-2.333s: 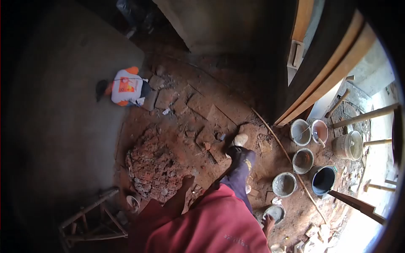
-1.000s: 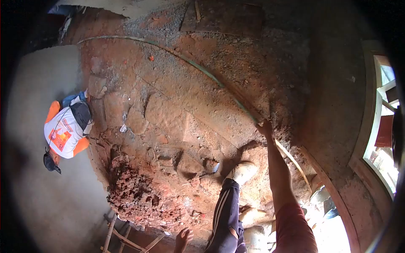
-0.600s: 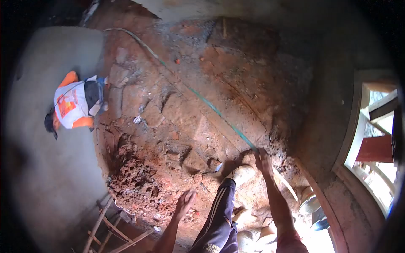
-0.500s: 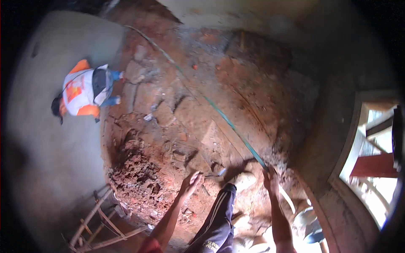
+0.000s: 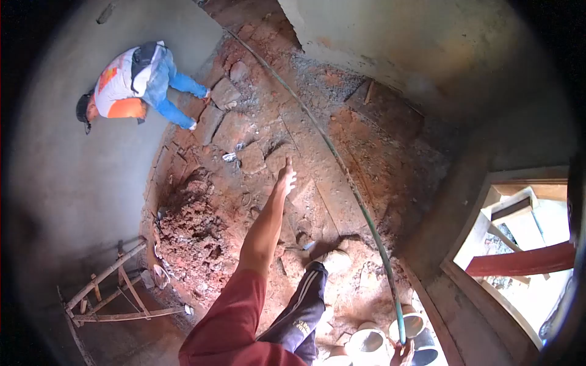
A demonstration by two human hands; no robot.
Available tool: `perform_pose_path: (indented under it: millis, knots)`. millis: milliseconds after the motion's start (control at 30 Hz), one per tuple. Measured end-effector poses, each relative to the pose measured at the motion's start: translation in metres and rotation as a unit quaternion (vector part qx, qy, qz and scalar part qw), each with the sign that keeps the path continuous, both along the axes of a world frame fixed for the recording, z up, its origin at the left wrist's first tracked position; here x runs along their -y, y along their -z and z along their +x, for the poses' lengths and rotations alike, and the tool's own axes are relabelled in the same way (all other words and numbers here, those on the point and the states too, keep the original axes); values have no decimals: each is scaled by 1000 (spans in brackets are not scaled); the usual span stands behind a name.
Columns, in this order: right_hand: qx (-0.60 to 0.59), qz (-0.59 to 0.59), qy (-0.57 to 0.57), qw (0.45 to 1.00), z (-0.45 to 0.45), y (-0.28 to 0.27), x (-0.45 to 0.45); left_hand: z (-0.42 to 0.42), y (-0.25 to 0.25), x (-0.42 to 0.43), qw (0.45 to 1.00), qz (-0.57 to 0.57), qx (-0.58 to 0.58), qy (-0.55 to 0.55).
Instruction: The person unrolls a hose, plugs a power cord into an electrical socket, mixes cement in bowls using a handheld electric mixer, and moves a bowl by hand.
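- Green long pole (image 5: 367, 212): its near end sits in the right hand (image 5: 402, 354), fingers curled round it, at the bottom edge right of centre; the rest runs past the left hand's right side to the top.
- Left hand (image 5: 287, 177), mid-frame: free, fingers extended, apart from the pole.
- Buckets (image 5: 367, 341) beside the right hand.
- Dirt mound (image 5: 195, 226), left of centre.
- Bending co-worker (image 5: 136, 82), upper left.
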State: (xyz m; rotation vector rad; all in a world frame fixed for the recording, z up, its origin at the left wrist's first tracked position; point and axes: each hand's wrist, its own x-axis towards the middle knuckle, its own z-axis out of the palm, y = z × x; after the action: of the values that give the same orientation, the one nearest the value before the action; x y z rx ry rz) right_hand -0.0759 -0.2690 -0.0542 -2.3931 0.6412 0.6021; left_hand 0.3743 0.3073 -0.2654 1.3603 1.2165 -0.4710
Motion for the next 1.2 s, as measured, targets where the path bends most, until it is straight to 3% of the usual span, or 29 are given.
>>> perform_pose_path:
  millis: [100, 133, 167, 200, 233, 267, 300, 333, 367, 400, 433, 467, 533, 633, 700, 733, 767, 833, 933, 1033, 1200]
  knots:
    - [95, 48, 73, 992, -58, -31, 23, 10, -13, 32, 999, -11, -35, 39]
    - [260, -52, -97, 959, -61, -34, 26, 2, -12, 45, 996, -11, -31, 78]
    - [178, -69, -112, 975, -88, -43, 36, -4, -12, 55, 991, -17, -27, 131]
    - [93, 7, -57, 994, -92, -61, 35, -19, 18, 48, 977, -137, 30, 162]
    - [136, -11, -73, 988, -48, -101, 0, -25, 16, 58, 967, -227, 57, 99]
    - [203, -51, -36, 977, -77, -87, -6, -22, 19, 78, 972, -225, 18, 57]
    - [173, -36, -81, 981, -61, -105, -12, -25, 15, 95, 971, -235, 24, 29]
    - [38, 50, -52, 997, -32, -133, -20, -24, 30, 99, 964, -266, 10, 0]
    - [87, 12, -83, 993, -20, -146, -35, -25, 19, 103, 952, -303, 16, -29]
    - [67, 4, -74, 995, -18, -153, -47, -27, 23, 95, 949, -314, 32, 15]
    - [47, 6, -71, 996, -23, -161, -57, -32, 23, 87, 945, -320, 51, -39]
    - [43, 9, -73, 996, -30, -164, -62, -27, 1, 92, 953, -276, -24, -125]
    - [16, 23, -86, 996, -31, -165, -57, -31, -10, 92, 982, -136, -118, 57]
    - [31, 11, -107, 994, -36, -173, -61, -38, 11, 93, 975, -133, -169, 53]
    - [26, 1, -105, 994, -54, -177, -68, -41, 77, 45, 910, -392, -63, -116]
    - [36, -12, -96, 995, -58, -182, -73, -41, 45, 63, 934, -305, -6, -186]
    - [47, -20, -88, 995, -60, -185, -79, -39, 48, 51, 925, -332, 14, -183]
    - [18, -48, -63, 997, -58, -174, -80, -31, 54, 12, 888, -434, 53, -139]
    - [4, -54, -42, 998, -49, -137, -76, -10, 55, -52, 784, -608, 122, -15]
    - [80, -104, -69, 989, -30, -91, -75, 17, 35, -107, 681, -704, 177, 98]
    - [145, -114, -14, 983, 5, -48, -74, 35, -69, -137, 706, -643, 264, 133]
